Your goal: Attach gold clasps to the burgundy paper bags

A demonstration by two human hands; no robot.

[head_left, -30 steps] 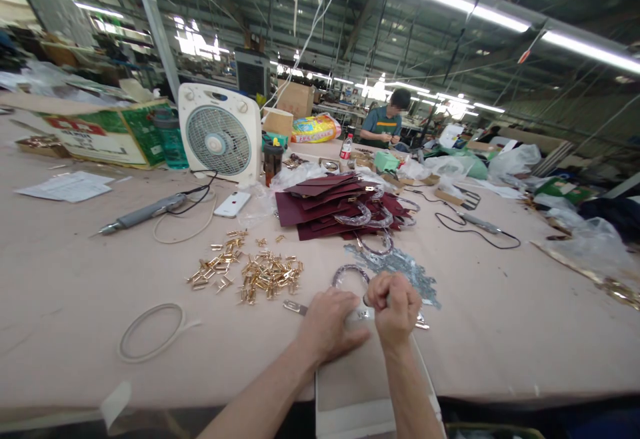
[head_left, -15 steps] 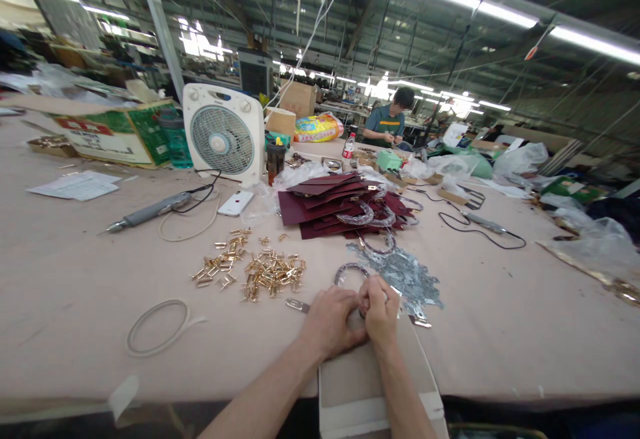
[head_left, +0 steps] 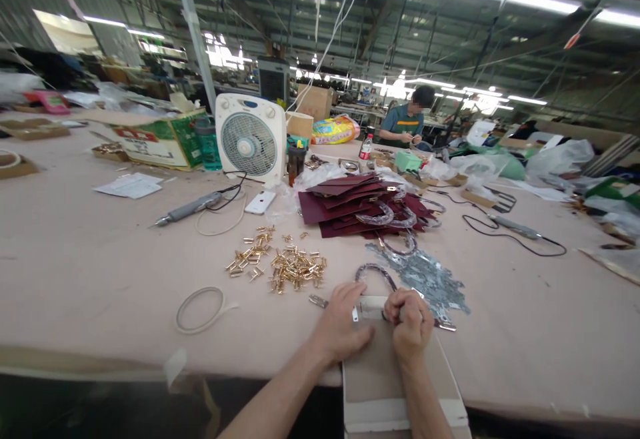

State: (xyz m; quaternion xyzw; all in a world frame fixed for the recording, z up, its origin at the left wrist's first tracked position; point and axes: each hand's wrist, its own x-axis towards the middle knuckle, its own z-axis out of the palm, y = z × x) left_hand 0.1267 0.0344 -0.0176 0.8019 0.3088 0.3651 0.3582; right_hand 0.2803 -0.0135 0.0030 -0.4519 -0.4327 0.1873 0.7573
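My left hand [head_left: 345, 322] lies on the left side of a beige-grey panel [head_left: 377, 375], thumb apart from the fingers. Against the panel's right side my right hand [head_left: 411, 322] is closed in a fist; what it grips is hidden, save for a small dark end by the fingers. Beyond both hands curves a plastic-wrapped dark handle [head_left: 374, 268], with a metal end piece [head_left: 318, 301] sticking out at the left and another [head_left: 447, 326] at the right. A small silver plate [head_left: 355, 313] shows beside my left fingers.
Gold fasteners [head_left: 299, 270] lie in loose heaps to the left, and flat silver plates [head_left: 433, 282] to the right. Farther back are stacked maroon panels [head_left: 325, 209], a fan [head_left: 250, 139], a phone [head_left: 260, 203] and a grey power tool [head_left: 187, 209]. A co-worker [head_left: 404, 122] sits across the table.
My hands have come apart: the right has moved to the panel's right side, the left stays at its left side. The whole view has shifted, with the scene sliding rightward.
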